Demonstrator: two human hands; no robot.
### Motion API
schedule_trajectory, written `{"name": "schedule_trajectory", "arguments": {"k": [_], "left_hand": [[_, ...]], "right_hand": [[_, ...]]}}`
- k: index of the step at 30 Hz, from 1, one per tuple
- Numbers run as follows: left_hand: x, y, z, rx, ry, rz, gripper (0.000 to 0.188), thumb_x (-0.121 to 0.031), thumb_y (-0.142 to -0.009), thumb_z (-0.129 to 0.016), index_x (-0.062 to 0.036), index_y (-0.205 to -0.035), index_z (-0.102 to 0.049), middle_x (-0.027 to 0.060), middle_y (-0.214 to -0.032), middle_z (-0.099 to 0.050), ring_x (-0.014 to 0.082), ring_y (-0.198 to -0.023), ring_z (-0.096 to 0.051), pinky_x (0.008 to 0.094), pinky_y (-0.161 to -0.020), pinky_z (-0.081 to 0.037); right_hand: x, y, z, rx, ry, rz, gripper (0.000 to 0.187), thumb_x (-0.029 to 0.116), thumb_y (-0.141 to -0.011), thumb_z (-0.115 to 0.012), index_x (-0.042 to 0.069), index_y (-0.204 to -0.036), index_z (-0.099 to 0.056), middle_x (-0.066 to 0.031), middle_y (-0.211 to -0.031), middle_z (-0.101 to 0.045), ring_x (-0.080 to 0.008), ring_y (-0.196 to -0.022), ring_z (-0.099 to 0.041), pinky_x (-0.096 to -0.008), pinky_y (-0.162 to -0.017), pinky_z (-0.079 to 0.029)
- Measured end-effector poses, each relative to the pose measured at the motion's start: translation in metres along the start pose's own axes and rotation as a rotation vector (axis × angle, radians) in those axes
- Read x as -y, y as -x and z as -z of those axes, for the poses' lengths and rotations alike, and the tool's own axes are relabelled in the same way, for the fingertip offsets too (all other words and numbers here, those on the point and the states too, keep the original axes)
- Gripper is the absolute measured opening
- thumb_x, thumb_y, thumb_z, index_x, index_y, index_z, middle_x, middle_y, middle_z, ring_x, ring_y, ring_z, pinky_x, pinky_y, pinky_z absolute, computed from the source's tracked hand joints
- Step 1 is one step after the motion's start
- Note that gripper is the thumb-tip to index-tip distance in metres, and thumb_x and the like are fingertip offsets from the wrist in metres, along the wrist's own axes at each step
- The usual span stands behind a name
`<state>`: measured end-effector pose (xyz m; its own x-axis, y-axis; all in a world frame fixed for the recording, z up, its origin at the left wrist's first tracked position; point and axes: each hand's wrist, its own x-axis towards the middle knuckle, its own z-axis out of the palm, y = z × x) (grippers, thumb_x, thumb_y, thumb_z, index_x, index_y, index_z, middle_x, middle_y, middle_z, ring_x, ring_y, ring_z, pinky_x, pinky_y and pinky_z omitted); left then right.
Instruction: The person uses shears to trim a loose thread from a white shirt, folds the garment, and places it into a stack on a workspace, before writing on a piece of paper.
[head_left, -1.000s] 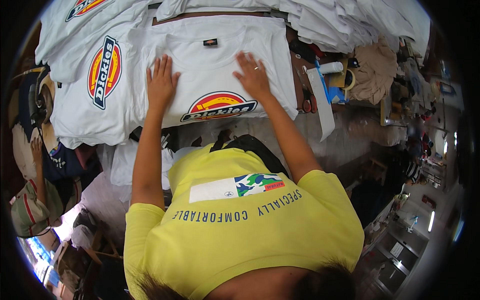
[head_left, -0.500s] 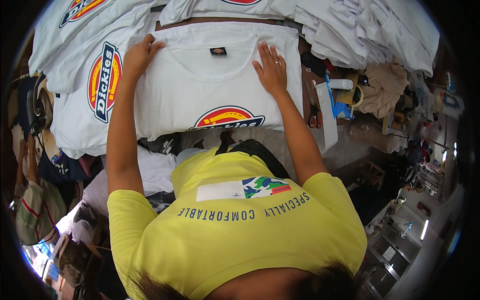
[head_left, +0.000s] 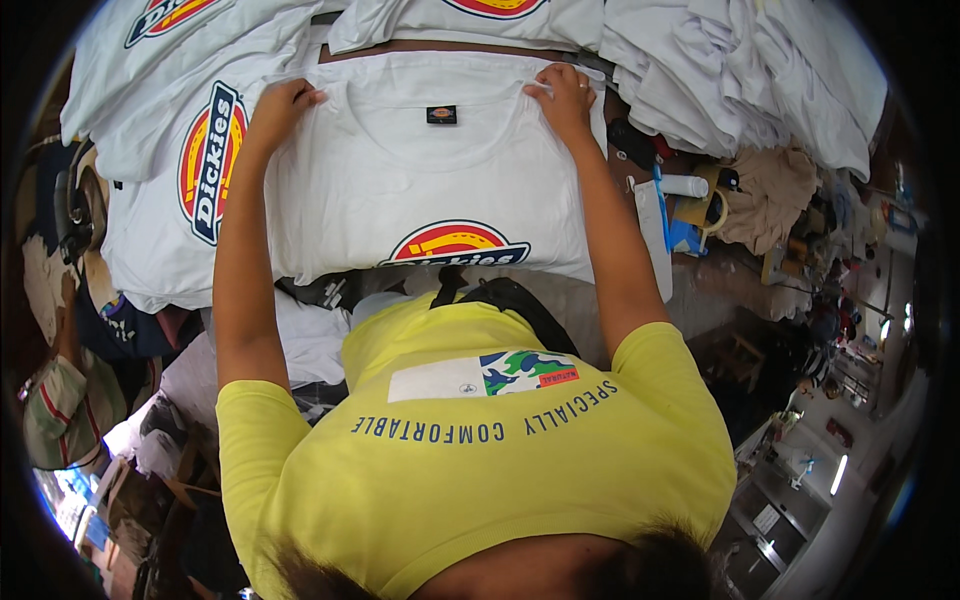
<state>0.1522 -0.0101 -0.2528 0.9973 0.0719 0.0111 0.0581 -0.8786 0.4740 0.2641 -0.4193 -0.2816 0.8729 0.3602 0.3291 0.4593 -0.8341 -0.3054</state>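
Shifted to far right of white T-shirt point(head_left: 420, 190): right hand point(head_left: 568, 103), seemingly pinching it, likewise left hand point(head_left: 272, 117); risk of skewing under uneven pull.

Both hands point(head_left: 281, 114) point(head_left: 567, 98) pinch the shoulders of a white T-shirt point(head_left: 400, 195) lying flat, its dark neck label point(head_left: 441, 115) showing.

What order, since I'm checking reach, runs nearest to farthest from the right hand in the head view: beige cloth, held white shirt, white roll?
1. Held white shirt: touching the right hand.
2. White roll: right of the hand.
3. Beige cloth: farther right, past the roll.
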Motion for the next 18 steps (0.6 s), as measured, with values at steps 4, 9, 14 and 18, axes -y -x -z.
{"name": "schedule_trajectory", "arguments": {"k": [4, 9, 14, 18], "left_hand": [[-0.020, -0.003, -0.002, -0.062, -0.213, 0.091, 0.027, -0.031, -0.083, -0.059, -0.0044, -0.083, -0.060, 0.0145, -0.079, -0.062, 0.0320, -0.075, -0.059, 0.0397, -0.067, -0.045], [-0.010, 0.013, -0.021, -0.290, -0.317, -0.009, 0.026, -0.031, -0.083, -0.058, -0.0051, -0.084, -0.059, 0.0128, -0.080, -0.062, 0.0298, -0.081, -0.059, 0.0404, -0.067, -0.046], [-0.037, 0.017, -0.041, -0.527, -0.505, -0.017, 0.029, -0.036, -0.083, -0.056, -0.0070, -0.082, -0.058, 0.0112, -0.076, -0.062, 0.0268, -0.075, -0.060, 0.0420, -0.068, -0.043], [-0.030, 0.004, -0.046, -0.355, -0.549, 0.091, 0.030, -0.039, -0.086, -0.053, -0.0105, -0.077, -0.056, 0.0055, -0.070, -0.062, 0.0257, -0.063, -0.059, 0.0411, -0.067, -0.041]], "right_hand": [[-0.007, -0.011, -0.011, -0.038, 0.066, -0.016, 0.028, 0.038, -0.074, -0.066, 0.015, -0.090, -0.062, 0.0014, -0.101, -0.056, -0.0254, -0.099, -0.047, -0.0446, -0.088, -0.028], [-0.005, 0.015, 0.005, -0.129, 0.080, -0.135, 0.037, 0.040, -0.078, -0.063, 0.013, -0.103, -0.058, -0.0081, -0.107, -0.054, -0.0315, -0.104, -0.046, -0.0474, -0.085, -0.035], [-0.010, 0.054, 0.009, -0.083, 0.094, -0.421, 0.045, 0.046, -0.081, -0.057, 0.011, -0.109, -0.055, -0.0114, -0.111, -0.051, -0.0344, -0.106, -0.045, -0.0482, -0.082, -0.040], [0.011, 0.043, -0.002, -0.102, 0.276, -0.430, 0.048, 0.046, -0.081, -0.057, 0.011, -0.113, -0.052, -0.0096, -0.112, -0.050, -0.0312, -0.107, -0.045, -0.0473, -0.086, -0.036]]}}
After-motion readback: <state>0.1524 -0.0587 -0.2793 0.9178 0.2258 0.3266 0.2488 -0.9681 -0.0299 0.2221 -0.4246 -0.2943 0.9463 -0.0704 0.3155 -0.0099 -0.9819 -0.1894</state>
